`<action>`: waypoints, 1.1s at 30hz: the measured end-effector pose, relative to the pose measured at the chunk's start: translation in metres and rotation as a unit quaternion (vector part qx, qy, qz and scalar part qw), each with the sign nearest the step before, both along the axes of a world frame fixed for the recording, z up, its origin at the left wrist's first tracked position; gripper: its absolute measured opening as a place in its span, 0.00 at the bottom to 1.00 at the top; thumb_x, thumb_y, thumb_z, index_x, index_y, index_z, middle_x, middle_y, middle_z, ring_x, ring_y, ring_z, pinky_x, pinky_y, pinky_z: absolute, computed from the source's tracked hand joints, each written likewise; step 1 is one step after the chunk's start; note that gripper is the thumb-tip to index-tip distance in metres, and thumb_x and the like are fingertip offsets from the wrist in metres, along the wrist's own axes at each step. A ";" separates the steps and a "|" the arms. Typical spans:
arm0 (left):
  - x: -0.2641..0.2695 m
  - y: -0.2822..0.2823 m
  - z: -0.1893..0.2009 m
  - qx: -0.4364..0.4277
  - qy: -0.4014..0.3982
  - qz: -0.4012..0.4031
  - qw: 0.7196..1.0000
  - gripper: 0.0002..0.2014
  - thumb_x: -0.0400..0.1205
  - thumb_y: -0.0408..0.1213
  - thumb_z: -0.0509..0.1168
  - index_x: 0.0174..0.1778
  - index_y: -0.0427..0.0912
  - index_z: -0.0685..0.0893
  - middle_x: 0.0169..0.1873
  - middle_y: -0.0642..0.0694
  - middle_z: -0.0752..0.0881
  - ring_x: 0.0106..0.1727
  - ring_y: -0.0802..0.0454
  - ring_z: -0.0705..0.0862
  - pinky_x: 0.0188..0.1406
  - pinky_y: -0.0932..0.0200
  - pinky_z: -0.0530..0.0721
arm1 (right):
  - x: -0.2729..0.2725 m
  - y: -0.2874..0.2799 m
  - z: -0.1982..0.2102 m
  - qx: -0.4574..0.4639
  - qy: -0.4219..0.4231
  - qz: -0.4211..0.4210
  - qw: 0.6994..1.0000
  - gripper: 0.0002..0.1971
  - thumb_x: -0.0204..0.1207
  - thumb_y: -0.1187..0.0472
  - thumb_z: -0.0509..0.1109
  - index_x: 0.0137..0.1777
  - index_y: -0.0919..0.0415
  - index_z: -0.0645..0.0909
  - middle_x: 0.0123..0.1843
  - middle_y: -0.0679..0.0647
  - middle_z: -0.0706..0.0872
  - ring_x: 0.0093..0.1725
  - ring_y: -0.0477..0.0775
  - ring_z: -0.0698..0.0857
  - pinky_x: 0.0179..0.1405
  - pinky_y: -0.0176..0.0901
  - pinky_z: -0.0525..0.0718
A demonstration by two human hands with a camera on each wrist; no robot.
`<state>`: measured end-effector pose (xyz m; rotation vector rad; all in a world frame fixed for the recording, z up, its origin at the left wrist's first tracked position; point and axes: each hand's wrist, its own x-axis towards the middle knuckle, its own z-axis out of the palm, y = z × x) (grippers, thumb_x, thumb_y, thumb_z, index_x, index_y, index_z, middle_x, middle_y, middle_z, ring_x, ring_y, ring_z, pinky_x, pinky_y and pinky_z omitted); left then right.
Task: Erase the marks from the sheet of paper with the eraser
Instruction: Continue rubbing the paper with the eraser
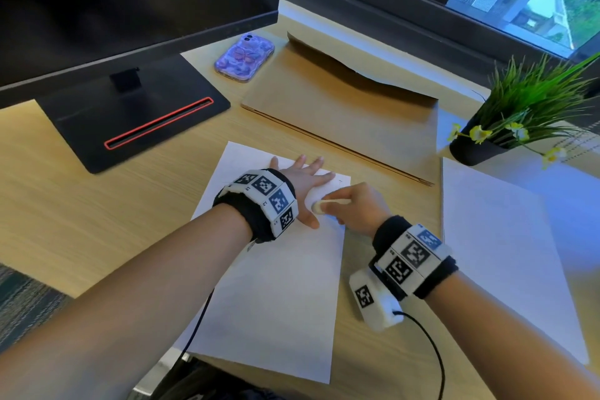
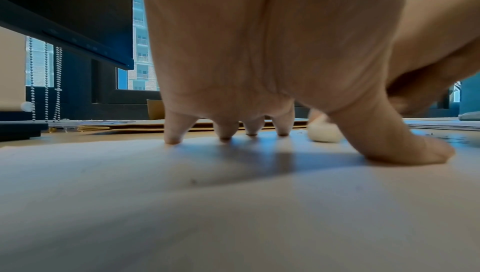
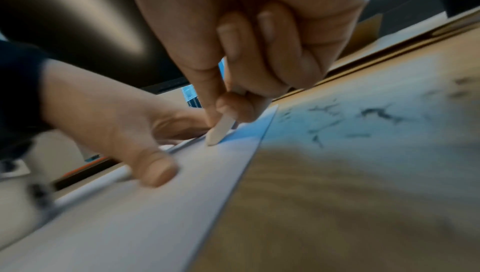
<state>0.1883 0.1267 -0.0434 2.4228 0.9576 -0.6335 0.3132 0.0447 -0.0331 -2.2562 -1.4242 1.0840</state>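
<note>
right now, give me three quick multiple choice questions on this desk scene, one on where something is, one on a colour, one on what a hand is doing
1. Where does the phone lie?
A. beside the monitor stand, at the far side of the desk
B. on the sheet being erased
C. in the plant pot

2. What colour is the line around the slot in the monitor stand?
A. green
B. red
C. white

3. What is the left hand doing?
A. gripping the eraser
B. lifted clear of the desk
C. pressing spread fingers on the sheet of paper

Answers: 1 A, it rests between the stand and the brown envelope. 2 B, the head view shows a red outline. 3 C, the left wrist view shows its fingertips planted on the paper, while the right hand pinches the eraser.
</note>
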 end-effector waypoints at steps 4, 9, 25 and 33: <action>0.000 -0.002 0.000 0.009 -0.003 0.001 1.000 0.54 0.72 0.59 0.71 0.82 0.59 0.39 0.81 0.52 0.32 0.82 0.44 0.34 0.75 0.24 0.42 | 0.010 0.011 0.001 0.054 -0.032 -0.062 0.996 0.15 0.77 0.52 0.71 0.62 0.54 0.84 0.65 0.54 0.83 0.57 0.53 0.83 0.57 0.45 0.82; 0.000 0.001 0.001 -0.004 0.009 -0.011 1.000 0.56 0.70 0.60 0.72 0.82 0.57 0.37 0.81 0.50 0.31 0.82 0.42 0.33 0.73 0.21 0.43 | -0.003 -0.005 -0.005 0.006 -0.050 0.045 0.998 0.15 0.77 0.51 0.70 0.61 0.52 0.85 0.57 0.51 0.87 0.45 0.45 0.82 0.37 0.30 0.75; 0.001 -0.002 0.003 0.004 0.014 0.001 1.000 0.55 0.71 0.58 0.72 0.82 0.59 0.38 0.81 0.51 0.31 0.82 0.43 0.33 0.73 0.24 0.41 | 0.012 0.009 0.003 0.054 -0.099 -0.022 0.993 0.15 0.79 0.55 0.68 0.64 0.55 0.83 0.68 0.53 0.82 0.67 0.52 0.78 0.65 0.44 0.73; 0.009 -0.016 0.007 0.022 0.005 0.026 0.999 0.54 0.72 0.60 0.71 0.83 0.55 0.39 0.82 0.47 0.33 0.82 0.40 0.34 0.74 0.23 0.44 | 0.011 0.006 0.001 0.051 -0.097 -0.005 0.994 0.16 0.79 0.53 0.67 0.65 0.56 0.82 0.67 0.54 0.82 0.65 0.52 0.79 0.57 0.37 0.70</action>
